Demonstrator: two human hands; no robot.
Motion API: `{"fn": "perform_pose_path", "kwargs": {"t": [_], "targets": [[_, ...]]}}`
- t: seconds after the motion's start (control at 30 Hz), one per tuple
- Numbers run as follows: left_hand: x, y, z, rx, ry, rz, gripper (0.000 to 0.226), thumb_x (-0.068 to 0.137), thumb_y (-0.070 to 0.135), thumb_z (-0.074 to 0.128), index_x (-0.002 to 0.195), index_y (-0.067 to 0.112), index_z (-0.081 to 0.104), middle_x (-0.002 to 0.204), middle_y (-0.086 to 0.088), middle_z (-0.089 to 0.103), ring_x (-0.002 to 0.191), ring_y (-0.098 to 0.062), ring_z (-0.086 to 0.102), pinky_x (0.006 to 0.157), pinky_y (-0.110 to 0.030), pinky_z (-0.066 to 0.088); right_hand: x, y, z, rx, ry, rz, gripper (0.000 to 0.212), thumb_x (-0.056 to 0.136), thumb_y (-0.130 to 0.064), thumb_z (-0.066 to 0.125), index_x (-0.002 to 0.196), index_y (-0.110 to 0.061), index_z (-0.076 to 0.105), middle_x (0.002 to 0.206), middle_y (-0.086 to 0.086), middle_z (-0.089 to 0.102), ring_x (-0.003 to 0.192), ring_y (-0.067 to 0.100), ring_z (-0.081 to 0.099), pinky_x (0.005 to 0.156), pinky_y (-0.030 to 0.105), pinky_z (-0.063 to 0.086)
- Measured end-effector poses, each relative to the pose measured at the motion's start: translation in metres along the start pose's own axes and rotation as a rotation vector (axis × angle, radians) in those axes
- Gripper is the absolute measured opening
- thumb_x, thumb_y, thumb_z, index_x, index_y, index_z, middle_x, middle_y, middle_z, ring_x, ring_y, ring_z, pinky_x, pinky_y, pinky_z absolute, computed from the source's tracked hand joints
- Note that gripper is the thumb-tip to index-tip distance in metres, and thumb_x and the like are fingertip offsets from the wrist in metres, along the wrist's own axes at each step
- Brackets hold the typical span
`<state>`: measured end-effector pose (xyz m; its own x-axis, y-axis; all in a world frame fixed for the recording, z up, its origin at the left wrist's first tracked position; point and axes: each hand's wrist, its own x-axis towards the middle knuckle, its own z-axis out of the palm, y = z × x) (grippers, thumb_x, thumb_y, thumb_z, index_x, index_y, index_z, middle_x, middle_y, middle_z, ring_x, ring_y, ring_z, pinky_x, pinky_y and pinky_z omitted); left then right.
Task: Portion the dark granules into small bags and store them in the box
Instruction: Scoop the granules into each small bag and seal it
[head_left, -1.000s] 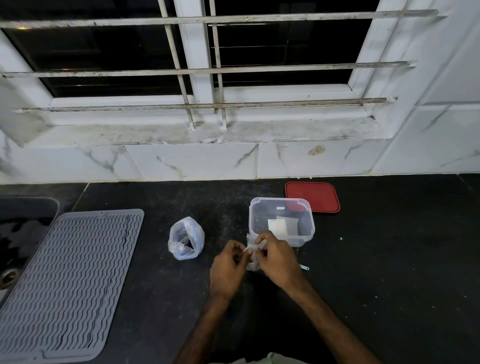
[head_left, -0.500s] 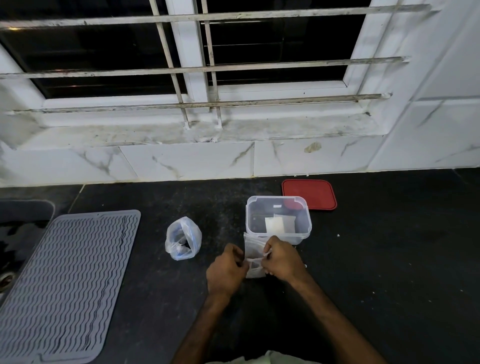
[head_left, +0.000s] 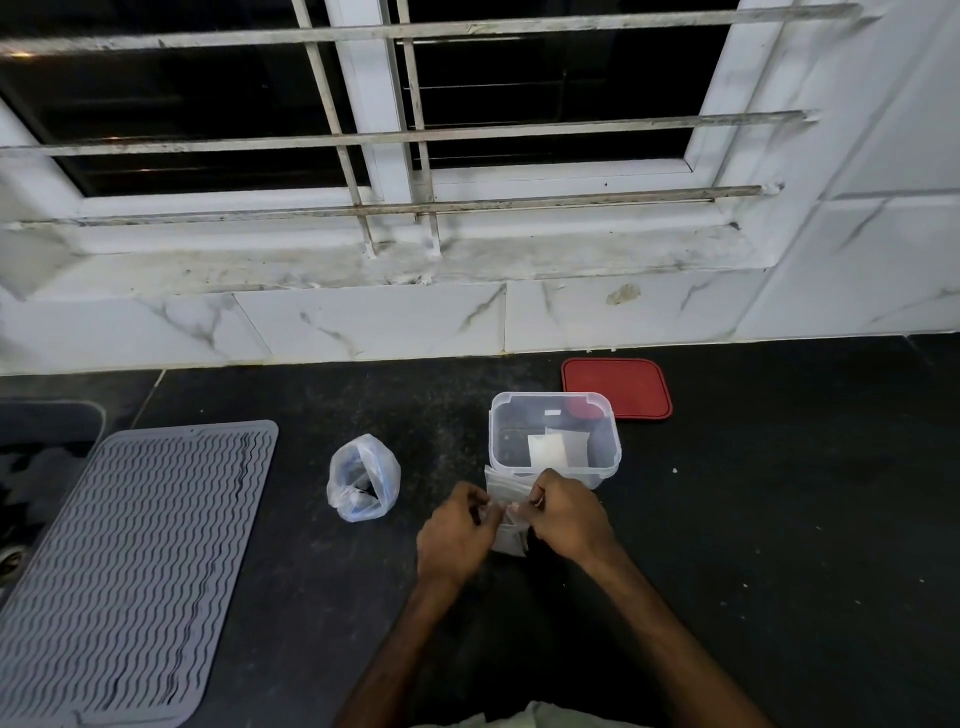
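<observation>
A small clear bag (head_left: 506, 512) stands upright on the dark counter just in front of the clear plastic box (head_left: 608, 431). My left hand (head_left: 454, 535) and my right hand (head_left: 566, 514) both pinch the bag near its top edge. Small white bags (head_left: 548, 451) lie inside the box. A larger clear plastic bag (head_left: 363, 480) holding dark granules sits open to the left of my hands. The granules inside the small bag are hidden by my fingers.
The red lid (head_left: 615, 387) lies flat behind the box, near the tiled wall. A grey ribbed drying mat (head_left: 130, 566) covers the left of the counter, with a sink edge (head_left: 31, 431) beyond it. A barred window rises behind the counter.
Both hands have stayed on the small bag, shifting slightly along its top. The bag now stands a little taller between them; nothing else on the counter has moved.
</observation>
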<state>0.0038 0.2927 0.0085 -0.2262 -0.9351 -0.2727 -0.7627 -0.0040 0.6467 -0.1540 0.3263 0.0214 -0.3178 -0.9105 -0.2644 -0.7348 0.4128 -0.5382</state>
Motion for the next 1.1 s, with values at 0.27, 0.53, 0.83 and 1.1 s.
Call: {"fn": "perform_pose_path", "kwargs": {"t": [0.27,0.53,0.83,1.1], "targets": [[-0.004,-0.017,-0.024,-0.211,0.275,-0.077,0.031,0.092,0.062,0.046,0.101,0.034,0.055,0.096,0.014,0.065,0.089,-0.01,0.063,0.085,-0.037,0.05,0.003,0.065,-0.014,-0.271,0.048,0.115,0.026,0.094,-0.041,0.056,0.1,-0.017,0.063,0.105,0.003,0.066,0.097,0.021,0.061,0.082,0.035,0.05],[0.002,-0.075,-0.067,-0.414,0.534,-0.297,0.038,0.092,0.042,0.062,0.118,0.018,0.049,0.109,-0.003,0.063,0.102,-0.025,0.062,0.083,-0.04,0.048,-0.001,0.087,0.014,-0.35,-0.002,0.054,0.029,0.09,-0.029,0.064,0.118,-0.024,0.056,0.124,0.0,0.049,0.115,0.02,0.048,0.09,0.035,0.048],[-0.046,-0.098,-0.022,-0.116,-0.376,0.074,0.083,0.056,0.064,0.08,0.129,0.046,0.044,0.119,0.019,0.057,0.101,0.001,0.058,0.087,-0.017,0.049,0.0,0.089,0.018,-0.375,0.024,0.053,0.023,0.092,-0.031,0.062,0.114,-0.024,0.058,0.12,-0.001,0.055,0.109,0.019,0.053,0.088,0.034,0.048],[-0.053,-0.086,0.001,-0.033,-0.207,0.188,0.026,0.082,0.029,0.062,0.104,0.044,0.06,0.101,0.024,0.068,0.093,0.006,0.064,0.086,-0.026,0.052,-0.017,0.059,0.004,-0.277,0.127,-0.007,0.036,0.092,-0.036,0.06,0.126,-0.026,0.052,0.13,-0.002,0.052,0.119,0.02,0.049,0.099,0.038,0.044]]}}
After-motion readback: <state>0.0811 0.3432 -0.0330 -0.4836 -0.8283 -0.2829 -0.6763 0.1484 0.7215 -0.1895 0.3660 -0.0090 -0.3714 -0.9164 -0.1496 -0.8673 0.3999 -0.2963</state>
